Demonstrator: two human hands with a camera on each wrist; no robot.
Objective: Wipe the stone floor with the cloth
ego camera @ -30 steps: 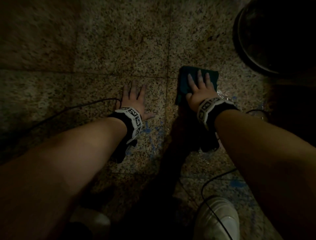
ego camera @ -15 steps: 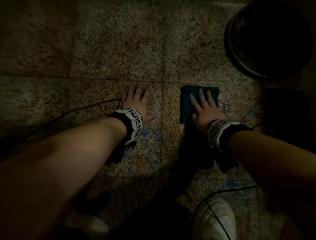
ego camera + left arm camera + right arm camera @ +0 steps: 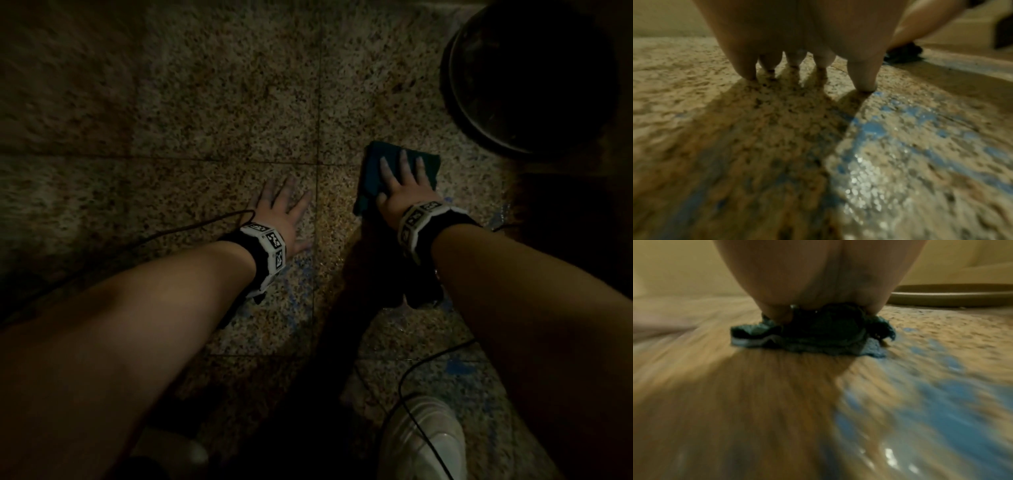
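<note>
A dark teal cloth point(image 3: 371, 171) lies folded on the speckled stone floor point(image 3: 222, 102). My right hand point(image 3: 404, 178) presses flat on it with straight, spread fingers; the right wrist view shows the palm on the bunched cloth point(image 3: 812, 335). My left hand point(image 3: 284, 205) rests flat on the bare stone to the left, fingers spread, holding nothing. In the left wrist view its fingertips point(image 3: 863, 81) touch the floor point(image 3: 735, 129). Blue stains point(image 3: 871, 129) and wet shine mark the stone near both wrists, and blue stains point(image 3: 941, 394) trail behind the cloth.
A large dark round basin point(image 3: 527, 75) stands at the far right, close to the cloth. A black cable point(image 3: 171, 233) runs left from the left wrist; another cable point(image 3: 421, 411) crosses a white shoe point(image 3: 424, 442) at the bottom. A second shoe point(image 3: 178, 452) sits at lower left.
My right hand first drew the cloth back towards me, then pushed it forward again over the wet stone. The left hand stayed planted.
</note>
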